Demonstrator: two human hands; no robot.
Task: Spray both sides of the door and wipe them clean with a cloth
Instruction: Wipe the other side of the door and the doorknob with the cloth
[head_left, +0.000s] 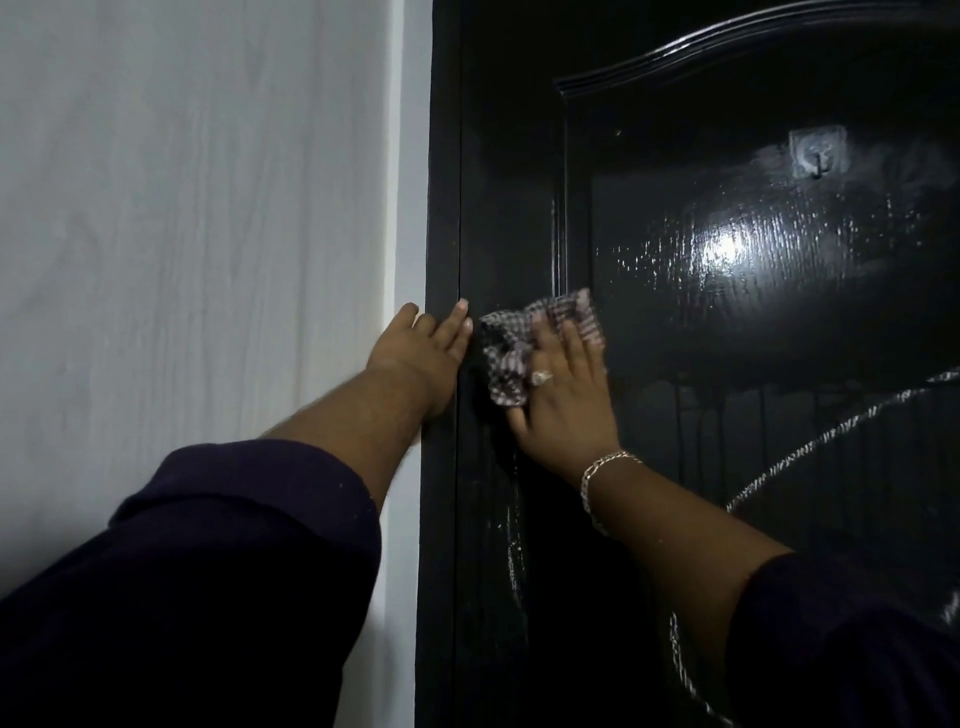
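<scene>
Pale wall meets the glossy black door, wet with spray. Her right hand presses a checked cloth flat against it with fingers outstretched, while the left hand rests open on the door's edge.

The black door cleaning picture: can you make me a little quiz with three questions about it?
1. True or false: the right hand presses a checked cloth flat on the black door.
2. Where does the left hand rest? A) on the door's left edge B) on the stick-on hook C) on a spray bottle
3. Fill in: the bright glare sits just below the ____.

Key: 1 true; 2 A; 3 hook.
</scene>
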